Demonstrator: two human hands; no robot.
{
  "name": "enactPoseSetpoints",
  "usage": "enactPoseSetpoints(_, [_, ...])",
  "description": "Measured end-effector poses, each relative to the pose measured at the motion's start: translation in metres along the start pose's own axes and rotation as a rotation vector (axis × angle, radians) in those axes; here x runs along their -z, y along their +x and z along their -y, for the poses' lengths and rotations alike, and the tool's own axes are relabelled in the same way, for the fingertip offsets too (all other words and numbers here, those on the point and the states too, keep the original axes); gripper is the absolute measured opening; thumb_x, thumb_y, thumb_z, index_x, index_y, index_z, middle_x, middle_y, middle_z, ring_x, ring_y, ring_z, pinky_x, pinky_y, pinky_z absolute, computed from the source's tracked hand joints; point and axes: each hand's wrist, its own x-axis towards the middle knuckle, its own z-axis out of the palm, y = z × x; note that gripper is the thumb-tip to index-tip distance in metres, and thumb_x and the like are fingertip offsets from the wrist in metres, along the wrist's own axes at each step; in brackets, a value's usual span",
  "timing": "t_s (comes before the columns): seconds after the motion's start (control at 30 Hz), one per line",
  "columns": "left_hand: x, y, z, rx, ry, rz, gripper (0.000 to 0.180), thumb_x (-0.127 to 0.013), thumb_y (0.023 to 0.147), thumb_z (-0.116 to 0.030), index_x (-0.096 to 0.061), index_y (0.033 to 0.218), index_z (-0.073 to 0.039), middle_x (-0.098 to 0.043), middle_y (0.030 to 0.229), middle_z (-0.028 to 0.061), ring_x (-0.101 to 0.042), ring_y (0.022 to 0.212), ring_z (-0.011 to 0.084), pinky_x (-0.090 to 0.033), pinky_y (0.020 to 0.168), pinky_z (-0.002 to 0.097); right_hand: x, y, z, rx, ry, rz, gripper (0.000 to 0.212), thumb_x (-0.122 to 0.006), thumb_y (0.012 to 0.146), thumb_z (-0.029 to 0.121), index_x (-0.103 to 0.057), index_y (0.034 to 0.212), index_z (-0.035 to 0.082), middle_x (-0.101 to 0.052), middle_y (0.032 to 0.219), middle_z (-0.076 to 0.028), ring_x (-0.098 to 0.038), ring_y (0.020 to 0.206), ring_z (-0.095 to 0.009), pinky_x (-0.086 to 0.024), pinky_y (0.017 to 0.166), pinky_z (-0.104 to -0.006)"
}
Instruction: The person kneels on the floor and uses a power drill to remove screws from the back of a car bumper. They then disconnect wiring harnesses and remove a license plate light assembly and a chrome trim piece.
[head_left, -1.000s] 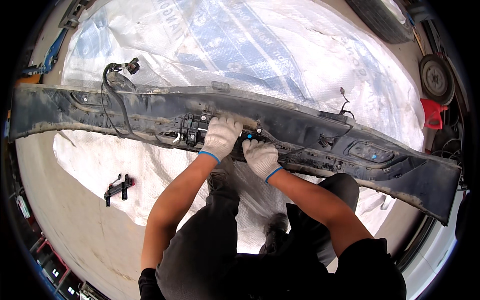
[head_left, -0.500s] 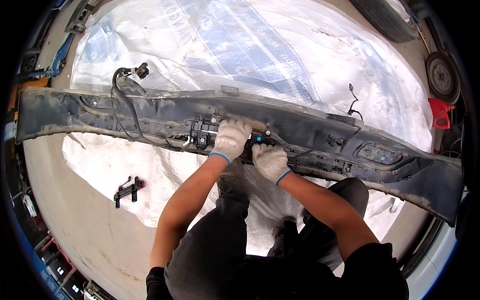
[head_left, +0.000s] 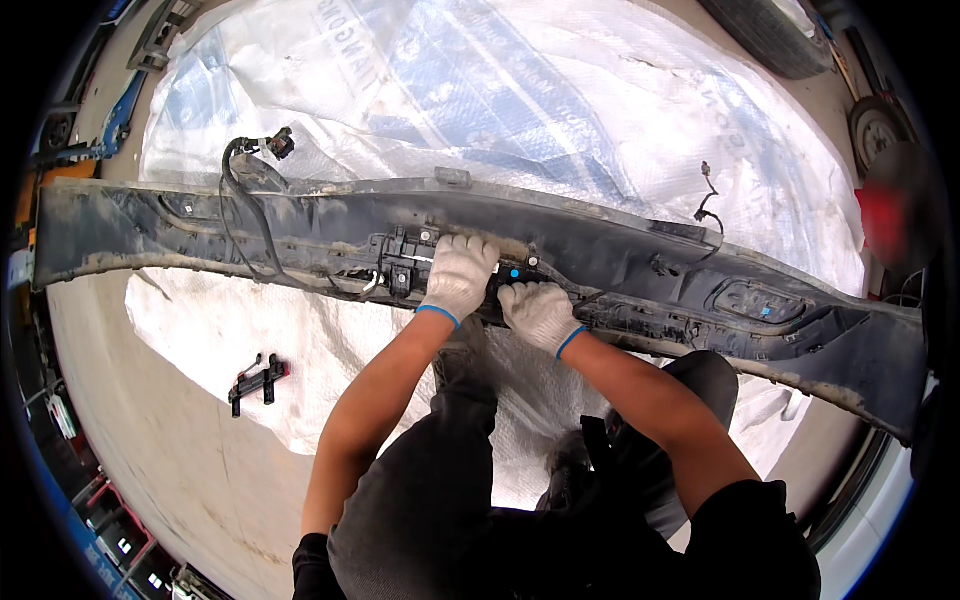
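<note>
Resting w/ fingers curled at the black fitting [head_left: 401, 280], mid-panel: gloved L hand [head_left: 460, 274] & R hand [head_left: 539, 314]; exact grip hidden, can't tell. Long dark panel [head_left: 600, 228] lies crosswise under both hands, extending well past each side, over white sheet [head_left: 690, 130]. Sheet bears faded blue lettering [head_left: 346, 62], partly legible; blue dot [head_left: 515, 273] on fitting, just beyond R hand.

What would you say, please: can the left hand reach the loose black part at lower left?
Probably yes: beyond the near edge of the long panel, only white sheeting shows between the left hand and the black part.
</note>
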Motion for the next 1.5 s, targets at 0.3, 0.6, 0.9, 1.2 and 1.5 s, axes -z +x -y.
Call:
enactPoseSetpoints(0.3, [-0.002, -0.016, -0.005, -0.011, -0.089, -0.308, 0.048, -0.063, 0.079, -0.010, -0.057, 0.126, -0.001, -0.056, 0.126, 0.0184, -0.053, 0.122, 0.0348, -0.037, 0.112, 0.0545, 0.025, 0.002, -0.009, -0.377, 0.812, -0.027, 0.013, -0.060, 0.088, 0.017, -0.063, 0.095, 0.006, -0.070, 0.082, -0.020, -0.070, 0.073, -0.034, -0.055, 0.066, -0.0475])
enactPoseSetpoints(0.6, [0.009, -0.054, -0.046, 0.896, -2.352, -0.150, 0.028, -0.055, 0.104, -0.027, -0.063, 0.117, -0.004, -0.067, 0.110, 0.0089, -0.068, 0.093, 0.0229, -0.058, 0.081, 0.0397, 0.072, 0.017, -0.004, -0.280, 0.971, 0.061, 0.022, -0.063, 0.091, 0.020, -0.061, 0.109, 0.008, -0.071, 0.092, -0.017, -0.070, 0.086, -0.036, -0.055, 0.077, -0.0456])
enactPoseSetpoints(0.9, [0.019, -0.098, 0.030, 0.875, -1.083, -0.272, 0.023, -0.060, 0.099, -0.028, -0.066, 0.101, -0.006, -0.064, 0.078, 0.0085, -0.064, 0.073, 0.0267, -0.051, 0.066, 0.0433, 0.041, 0.024, 0.007, -0.254, 0.447, 0.014, 0.025, -0.059, 0.094, 0.027, -0.055, 0.112, 0.010, -0.070, 0.087, -0.015, -0.071, 0.073, -0.033, -0.057, 0.066, -0.0458])
enactPoseSetpoints(1.2, [0.014, -0.109, 0.067, 0.565, -0.290, 0.016, 0.019, -0.062, 0.091, -0.020, -0.064, 0.107, -0.011, -0.065, 0.103, 0.0158, -0.068, 0.087, 0.0389, -0.055, 0.073, 0.0515, 0.037, 0.020, 0.014, -0.281, 0.099, 0.144, 0.031, -0.063, 0.091, 0.032, -0.053, 0.109, 0.009, -0.065, 0.094, -0.012, -0.069, 0.076, -0.029, -0.057, 0.064, -0.0427])
enactPoseSetpoints(1.5, [0.000, -0.090, 0.075, 0.322, 0.015, 0.122, 0.014, -0.057, 0.089, -0.014, -0.065, 0.098, -0.006, -0.066, 0.098, 0.0168, -0.071, 0.083, 0.0351, -0.057, 0.066, 0.0475, 0.037, 0.019, -0.007, -0.436, 0.077, -0.141, 0.053, -0.070, 0.084, 0.028, -0.051, 0.129, 0.008, -0.059, 0.117, -0.013, -0.061, 0.102, -0.032, -0.053, 0.084, -0.0445])
